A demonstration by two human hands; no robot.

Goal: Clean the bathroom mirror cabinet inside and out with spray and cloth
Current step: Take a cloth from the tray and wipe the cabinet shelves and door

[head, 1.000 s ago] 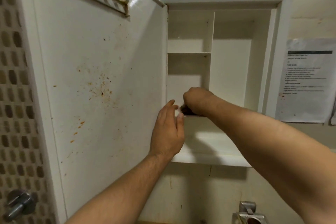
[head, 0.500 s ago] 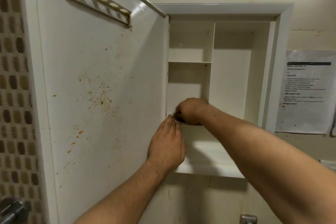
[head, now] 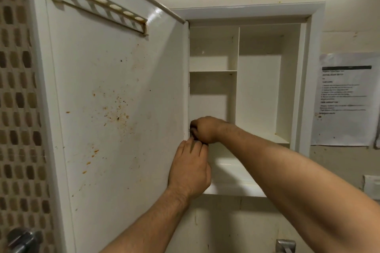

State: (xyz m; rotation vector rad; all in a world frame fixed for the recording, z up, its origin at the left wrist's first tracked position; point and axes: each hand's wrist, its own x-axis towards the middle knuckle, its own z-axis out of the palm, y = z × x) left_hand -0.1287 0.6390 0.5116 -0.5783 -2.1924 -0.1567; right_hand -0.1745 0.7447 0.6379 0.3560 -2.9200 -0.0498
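The right hand (head: 203, 129) is reaching into the cabinet (head: 246, 9) at its lower left corner, hard against the hinge edge. Its fingers are curled round a dark bit (head: 192, 129), too hidden for me to say whether that is the cloth. The left hand (head: 190, 168) comes up from below with its back to me. Its fingers (head: 192, 146) are fairly straight and close together, the tips meeting the right hand, and I see nothing held in them.

From here I'd judge the job to be in its early part. The door (head: 115, 109) swings wide to the left, and its inner face carries a scatter of orange-brown stains (head: 117, 115), with more drips lower down. None of it looks wiped. The inside shows only small dark specks near the hinge edge and on the upper back wall, but I can't tell whether it has been cleaned. The mirror side faces away from me, so it can't be judged. No spray shows anywhere.

The cabinet is set in the wall above a tap (head: 284, 245). It is white and bare, with a shelf (head: 212, 71) on the left and one tall bay on the right. A holed rack (head: 102, 6) runs across the top of the door, and a printed sheet (head: 345, 98) hangs on the wall to the right.
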